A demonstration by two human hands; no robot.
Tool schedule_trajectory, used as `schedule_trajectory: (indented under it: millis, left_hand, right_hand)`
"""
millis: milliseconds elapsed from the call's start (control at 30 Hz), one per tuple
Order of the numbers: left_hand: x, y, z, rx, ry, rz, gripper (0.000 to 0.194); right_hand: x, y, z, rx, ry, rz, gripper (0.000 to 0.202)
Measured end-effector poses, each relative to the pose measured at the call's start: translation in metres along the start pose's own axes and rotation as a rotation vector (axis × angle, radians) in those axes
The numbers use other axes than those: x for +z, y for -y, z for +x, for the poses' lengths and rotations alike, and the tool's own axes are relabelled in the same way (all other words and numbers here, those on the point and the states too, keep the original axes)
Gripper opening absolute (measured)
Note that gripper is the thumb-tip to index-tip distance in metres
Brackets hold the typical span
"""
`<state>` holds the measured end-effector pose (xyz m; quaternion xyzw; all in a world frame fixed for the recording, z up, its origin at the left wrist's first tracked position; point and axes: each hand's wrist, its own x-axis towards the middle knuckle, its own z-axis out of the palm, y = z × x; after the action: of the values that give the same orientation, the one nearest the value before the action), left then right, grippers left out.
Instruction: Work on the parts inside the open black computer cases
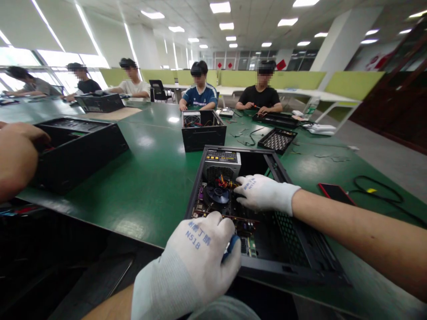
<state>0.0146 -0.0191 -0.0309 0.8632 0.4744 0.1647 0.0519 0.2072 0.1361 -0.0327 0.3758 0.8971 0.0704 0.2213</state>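
An open black computer case (196,200) lies in front of me, its inside facing up. My left hand (203,253), in a white glove, is over the near-left part of the case, closed around a small blue thing (231,247) mostly hidden by the thumb and fingers. My gloved right hand (255,192) reaches in from the right with its fingers apart, their tips beside the red, yellow and black cables (224,181). Left of those fingertips sits a round black CPU cooler (216,194). Behind the cables is a grey power supply (223,164). Circuit boards (248,226) show between my hands.
At left, another person's bare hand (20,155) reaches into a second black case (83,153). A third case (204,135) stands ahead, near a seated person (200,91). A perforated black panel (277,140), a red-edged phone (336,194) and a black cable (380,191) lie on the green table (150,164).
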Motion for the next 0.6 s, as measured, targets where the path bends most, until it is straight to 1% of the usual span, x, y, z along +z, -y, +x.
schedule_trajectory:
  millis: [100,233,367,500,600]
  left_hand:
    - [0.001,0.000,-0.001,0.025,-0.037,0.010,0.017]
    - [-0.002,-0.001,0.000,-0.007,-0.017,0.005,0.014]
    - [-0.003,-0.001,-0.001,-0.010,-0.010,-0.005,0.013]
    - [-0.001,-0.001,-0.002,0.005,-0.033,-0.005,0.014]
    - [0.000,0.000,-0.001,-0.005,-0.023,-0.005,0.015]
  right_hand:
    - [-0.005,0.001,-0.003,0.012,0.018,-0.018,0.048]
    - [-0.013,0.004,-0.013,0.064,0.033,-0.074,0.050]
    - [-0.014,0.000,-0.019,0.100,0.053,-0.118,0.043]
    - [-0.008,-0.015,-0.009,0.157,0.052,-0.108,0.036]
    - [-0.004,-0.029,0.005,0.194,0.004,-0.049,0.028]
